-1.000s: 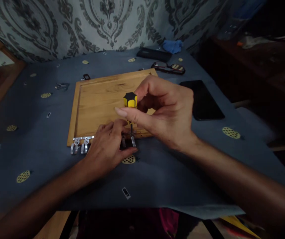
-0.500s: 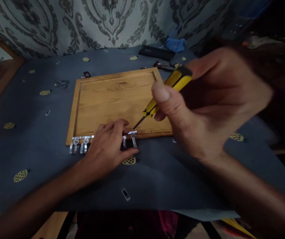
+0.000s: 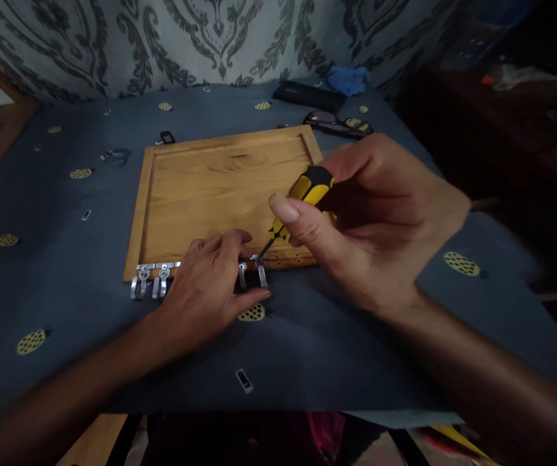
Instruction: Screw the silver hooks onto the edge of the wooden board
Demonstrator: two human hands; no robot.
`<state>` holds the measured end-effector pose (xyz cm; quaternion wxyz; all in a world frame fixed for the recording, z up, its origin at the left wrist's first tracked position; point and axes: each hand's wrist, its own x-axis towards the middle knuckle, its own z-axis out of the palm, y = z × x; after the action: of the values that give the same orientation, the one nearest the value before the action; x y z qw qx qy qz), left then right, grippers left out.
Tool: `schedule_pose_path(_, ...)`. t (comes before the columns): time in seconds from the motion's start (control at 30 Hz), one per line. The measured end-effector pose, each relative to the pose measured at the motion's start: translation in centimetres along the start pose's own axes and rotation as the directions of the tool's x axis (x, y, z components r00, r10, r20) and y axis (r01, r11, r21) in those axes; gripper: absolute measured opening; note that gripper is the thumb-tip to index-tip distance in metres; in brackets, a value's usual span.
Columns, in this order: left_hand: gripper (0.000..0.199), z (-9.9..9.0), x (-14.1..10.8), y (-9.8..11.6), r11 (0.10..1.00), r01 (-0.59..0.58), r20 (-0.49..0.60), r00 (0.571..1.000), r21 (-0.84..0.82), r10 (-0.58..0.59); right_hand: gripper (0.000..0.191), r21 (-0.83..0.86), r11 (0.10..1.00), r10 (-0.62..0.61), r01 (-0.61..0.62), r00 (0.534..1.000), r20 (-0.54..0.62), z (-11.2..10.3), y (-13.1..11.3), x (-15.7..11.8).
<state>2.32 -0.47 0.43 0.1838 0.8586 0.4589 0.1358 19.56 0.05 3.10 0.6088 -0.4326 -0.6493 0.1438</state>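
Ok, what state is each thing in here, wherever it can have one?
Screwdriver: tilted, tip at the rightmost hook
Right hand: closed around the screwdriver
Left hand: over the board's near edge, thumb spread
Wooden board: lying flat
Rightmost hook: at the board's near edge; tightness unclear
Glasses: on the tablecloth
Blue cloth: crumpled

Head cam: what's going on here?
A person's right hand holds a yellow-and-black screwdriver, its tip at the rightmost metal hook on the near edge of a wooden board. Whether the tip sits in a screw is too small to tell. The left hand lies over the same edge, hiding part of the hook row. Small holes show in the edge to the right of the hooks.
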Motion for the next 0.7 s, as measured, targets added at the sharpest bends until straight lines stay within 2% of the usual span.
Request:
schedule_pose_path(0.17, 0.054, 0.1, -0.1, 0.0, 1.000, -0.005, -0.012, 1.000, 0.002, 0.005, 0.039, 0.043, 0.999, -0.008, 0.006, 0.999, 0.047, 0.0, 0.3, 0.0)
schedule_pose_path(0.3, 0.053, 0.1, -0.1, -0.1, 1.000, -0.025, -0.023, 0.999, 0.020, 0.025, 0.029, 0.099, 0.995, -0.019, 0.003, 0.985, 0.170, -0.4, 0.4, 0.4)
schedule_pose_path(0.4, 0.054, 0.2, -0.2, -0.2, 0.999, -0.039, -0.032, 0.999, 0.038, 0.040, 0.017, 0.151, 0.988, -0.079, 0.040, 0.963, 0.259, -0.9, 0.3, 1.1)
schedule_pose_path(0.53, 0.055, 0.2, 0.0, -0.2, 0.999, -0.031, -0.037, 0.999, 0.036, 0.033, 0.010, 0.137, 0.991, -0.062, 0.005, 0.908, 0.413, -2.0, 0.1, 1.9)
schedule_pose_path(0.6, 0.053, 0.2, 0.0, -0.2, 1.000, -0.013, -0.019, 1.000, 0.021, 0.013, 0.009, 0.121, 0.993, -0.065, 0.013, 0.897, 0.437, -2.3, 0.0, 2.1)
schedule_pose_path(0.7, 0.052, 0.1, 0.0, -0.2, 1.000, -0.011, -0.016, 1.000, 0.009, 0.012, 0.014, 0.091, 0.996, -0.049, 0.014, 0.914, 0.403, -2.3, 0.0, 2.2)
